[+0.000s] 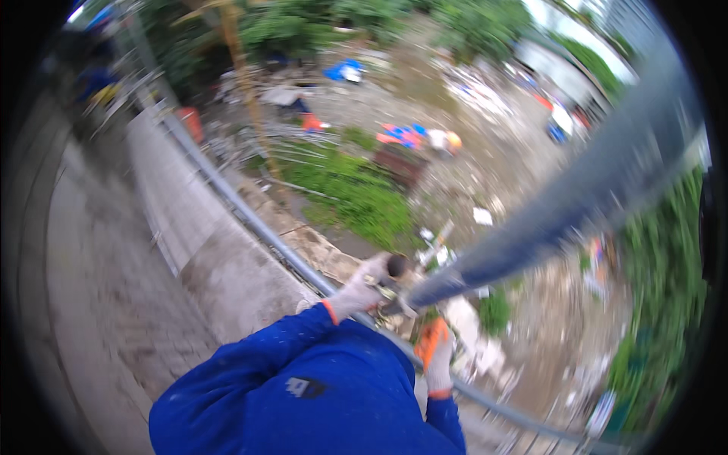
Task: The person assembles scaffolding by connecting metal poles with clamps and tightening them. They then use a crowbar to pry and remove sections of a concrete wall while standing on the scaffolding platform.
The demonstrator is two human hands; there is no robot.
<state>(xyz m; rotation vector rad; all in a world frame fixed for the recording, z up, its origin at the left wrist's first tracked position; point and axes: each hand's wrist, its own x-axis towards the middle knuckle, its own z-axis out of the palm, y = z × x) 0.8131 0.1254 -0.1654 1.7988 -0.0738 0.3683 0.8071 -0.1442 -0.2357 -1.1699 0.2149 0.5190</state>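
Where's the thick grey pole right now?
In the head view, the thick grey pole slants from just right of the left hand to the upper right.

Your left hand, pale-gloved, is at the near end of a thick grey pole, beside a dark round end; blur hides the exact grip. Your right hand, glove pale and orange, sits just right of there, close to a metal rail running far left to near right. Pole slants toward far right. Concrete surface left; grass and muddy ground beyond the rail.
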